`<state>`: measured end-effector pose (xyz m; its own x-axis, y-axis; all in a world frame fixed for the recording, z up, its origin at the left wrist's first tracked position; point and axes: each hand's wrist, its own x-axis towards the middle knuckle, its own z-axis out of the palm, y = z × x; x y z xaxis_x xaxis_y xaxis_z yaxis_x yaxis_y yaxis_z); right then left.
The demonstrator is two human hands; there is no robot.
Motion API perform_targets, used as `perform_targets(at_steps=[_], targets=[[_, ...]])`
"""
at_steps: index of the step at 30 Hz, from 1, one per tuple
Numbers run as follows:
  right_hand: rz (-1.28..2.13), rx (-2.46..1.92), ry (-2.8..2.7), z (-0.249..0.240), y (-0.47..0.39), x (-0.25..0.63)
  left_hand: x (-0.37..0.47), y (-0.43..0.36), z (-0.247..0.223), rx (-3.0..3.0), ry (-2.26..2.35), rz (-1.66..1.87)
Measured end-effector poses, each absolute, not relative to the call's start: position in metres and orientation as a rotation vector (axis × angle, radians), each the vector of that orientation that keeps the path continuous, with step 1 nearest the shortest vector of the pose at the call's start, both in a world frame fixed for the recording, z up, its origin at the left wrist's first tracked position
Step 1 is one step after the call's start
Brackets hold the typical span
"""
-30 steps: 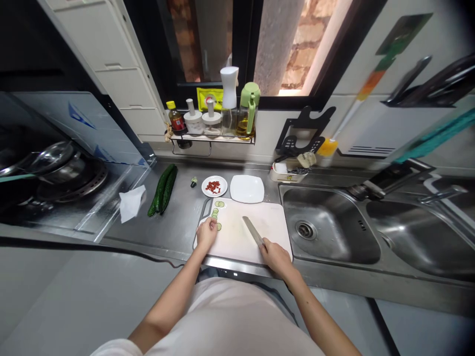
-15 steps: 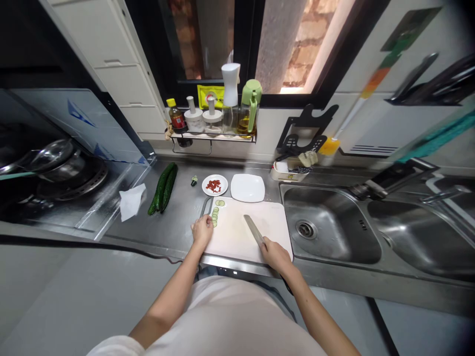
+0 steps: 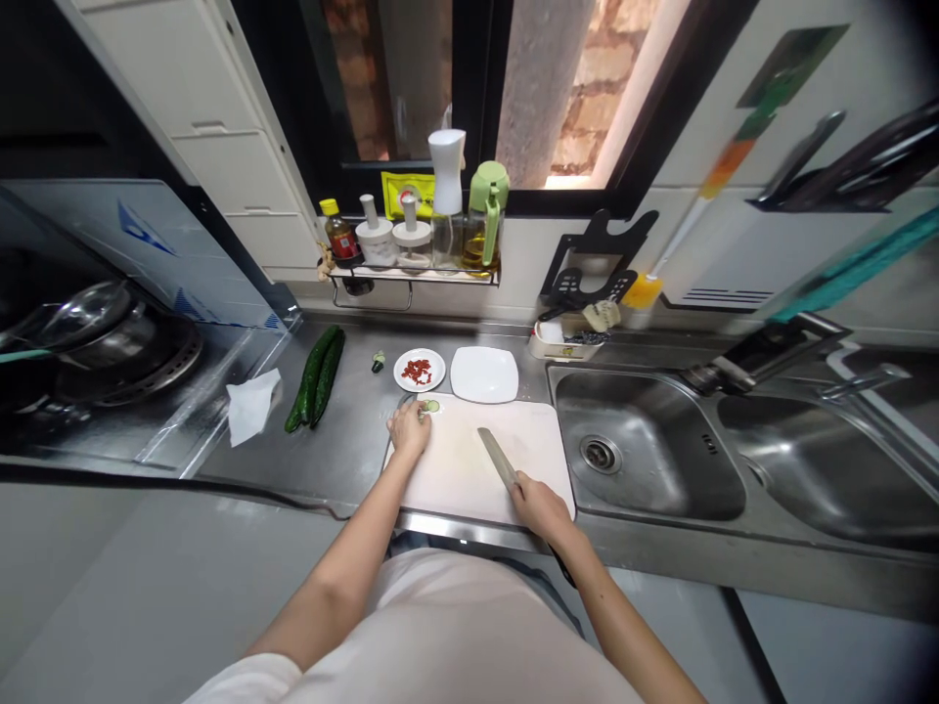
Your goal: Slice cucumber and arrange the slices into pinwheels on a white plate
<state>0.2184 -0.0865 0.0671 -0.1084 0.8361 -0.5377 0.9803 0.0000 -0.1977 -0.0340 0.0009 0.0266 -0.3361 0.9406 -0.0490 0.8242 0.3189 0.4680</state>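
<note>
My left hand [image 3: 409, 431] is at the upper left corner of the white cutting board [image 3: 469, 479], its fingers curled over the cucumber slices there. Most of those slices are hidden by the hand; a pale green cucumber slice [image 3: 432, 406] shows just past the fingertips. My right hand [image 3: 541, 507] grips a kitchen knife [image 3: 497, 456] by its handle. The blade lies low over the middle of the board, its tip pointing away and to the left. Behind the board are a small plate [image 3: 400, 382] of chopped red pieces and a white square dish [image 3: 484, 375].
Two whole cucumbers [image 3: 315, 379] lie on the counter to the left, near a white paper towel [image 3: 250, 407] and some cucumber end pieces [image 3: 378, 363]. A steel sink [image 3: 652, 460] borders the board on the right. A rack [image 3: 418, 274] holds seasoning bottles above the counter.
My left hand has moved away from me along the board's left edge and now covers the row of slices. My right hand and the knife stay nearly in place.
</note>
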Motion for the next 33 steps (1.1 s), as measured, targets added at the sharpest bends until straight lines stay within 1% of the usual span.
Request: perform_targets(at_steps=[9,20,25,28,33], targets=[[-0.786,1.904,2.027,0.063,-0.086,0.220,-0.030,0.028,0.026,1.705,2.239,0.337],[-0.810,1.922,2.009,0.067,-0.087,0.219,-0.027,0.028,0.030,1.659,2.149,0.433],[-0.813,1.923,2.004,0.071,-0.087,0.218,-0.027,0.024,0.034,1.623,1.925,0.464],[-0.804,1.930,1.999,0.069,-0.088,0.218,-0.027,0.022,0.037,1.688,1.758,0.373],[-0.806,1.935,2.007,0.066,-0.088,0.219,-0.018,0.020,0.040,1.845,1.606,0.207]])
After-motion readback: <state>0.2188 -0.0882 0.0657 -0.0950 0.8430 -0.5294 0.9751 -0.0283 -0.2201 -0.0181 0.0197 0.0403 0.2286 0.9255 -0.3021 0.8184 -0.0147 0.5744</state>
